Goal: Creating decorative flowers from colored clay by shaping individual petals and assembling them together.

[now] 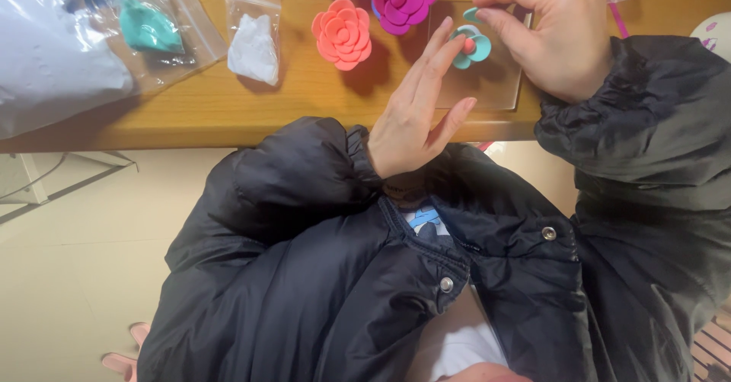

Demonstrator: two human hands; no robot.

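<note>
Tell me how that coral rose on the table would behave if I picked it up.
The coral rose looks moulded from soft clay, so probably light but easily dented by a pinch. Its thin layered petals may bend or tear. It sits flat on the wooden table, so rolling seems unlikely.

Wooden table [251,108] (flowers [343,33], bags [253,36])

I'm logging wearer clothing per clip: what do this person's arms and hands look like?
Both arms wear glossy black puffer-jacket sleeves with gathered elastic cuffs. The left hand and right hand are bare: no gloves, rings or watch visible. Silver snap buttons run down the jacket front.
</note>
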